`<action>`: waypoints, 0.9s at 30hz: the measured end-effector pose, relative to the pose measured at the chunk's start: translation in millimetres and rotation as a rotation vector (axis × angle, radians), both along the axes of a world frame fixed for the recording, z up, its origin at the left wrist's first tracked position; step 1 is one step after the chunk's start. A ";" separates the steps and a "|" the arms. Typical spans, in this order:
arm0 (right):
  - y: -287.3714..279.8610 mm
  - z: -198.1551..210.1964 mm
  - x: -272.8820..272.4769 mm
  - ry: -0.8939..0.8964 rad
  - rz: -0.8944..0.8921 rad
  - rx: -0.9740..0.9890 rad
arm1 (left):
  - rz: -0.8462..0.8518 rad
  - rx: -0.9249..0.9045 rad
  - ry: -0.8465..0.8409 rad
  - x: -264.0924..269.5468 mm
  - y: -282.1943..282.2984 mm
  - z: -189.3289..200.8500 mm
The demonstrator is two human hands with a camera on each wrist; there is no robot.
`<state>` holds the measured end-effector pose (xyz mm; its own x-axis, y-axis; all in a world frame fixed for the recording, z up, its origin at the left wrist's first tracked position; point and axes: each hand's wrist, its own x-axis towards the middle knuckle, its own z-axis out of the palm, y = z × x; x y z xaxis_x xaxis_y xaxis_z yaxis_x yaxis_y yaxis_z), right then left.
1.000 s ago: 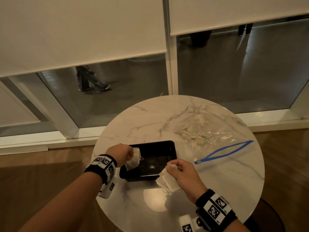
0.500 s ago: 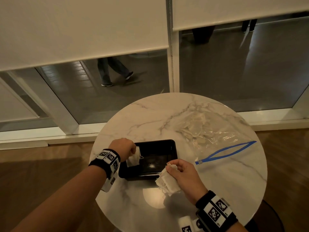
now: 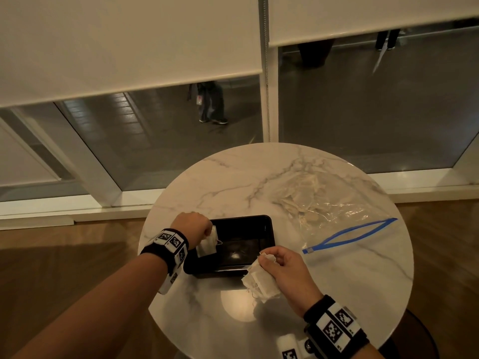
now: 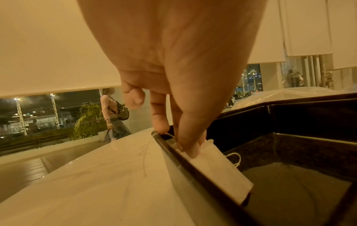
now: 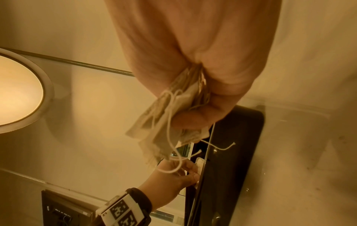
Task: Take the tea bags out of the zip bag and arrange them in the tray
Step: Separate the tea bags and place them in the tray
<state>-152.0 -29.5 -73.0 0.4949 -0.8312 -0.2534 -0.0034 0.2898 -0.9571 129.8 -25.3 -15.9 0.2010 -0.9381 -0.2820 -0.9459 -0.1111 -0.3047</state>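
Observation:
A black rectangular tray (image 3: 268, 230) sits on the round marble table. My left hand (image 3: 193, 225) pinches one white tea bag (image 3: 206, 244) at its top, and the bag leans against the tray's left inner wall (image 4: 218, 168). My right hand (image 3: 283, 268) grips a bunch of tea bags (image 3: 260, 281) with loose strings just in front of the tray's near right corner (image 5: 170, 116). The clear zip bag (image 3: 326, 208) with a blue zip strip lies open at the right, with more tea bags inside.
The marble table (image 3: 259, 320) is small and round, and its edge is close on every side. A window with lowered blinds stands behind it, and wooden floor lies around it. A person (image 3: 211, 102) walks outside the glass.
My left hand has lowered its tea bag a little further into the tray's left side. The right hand has stayed by the tray's front corner with its bunch.

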 end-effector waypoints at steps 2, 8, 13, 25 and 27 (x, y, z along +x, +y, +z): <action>0.5 1.0 -0.1 -0.005 0.006 -0.002 | -0.013 0.015 -0.021 -1.6 -1.3 1.0; 0.2 0.0 0.5 -0.036 -0.006 -0.006 | -0.038 -0.003 -0.033 -3.3 -1.0 5.5; -1.8 -0.7 0.1 -0.044 -0.020 0.001 | -0.059 -0.054 -0.065 -13.7 6.6 6.6; 0.3 5.9 1.0 -0.015 -0.021 -0.009 | 0.117 -0.136 0.218 -57.0 49.9 -21.8; 1.3 7.5 0.4 -0.005 -0.020 -0.018 | 0.135 -0.130 0.221 -57.3 51.9 -26.5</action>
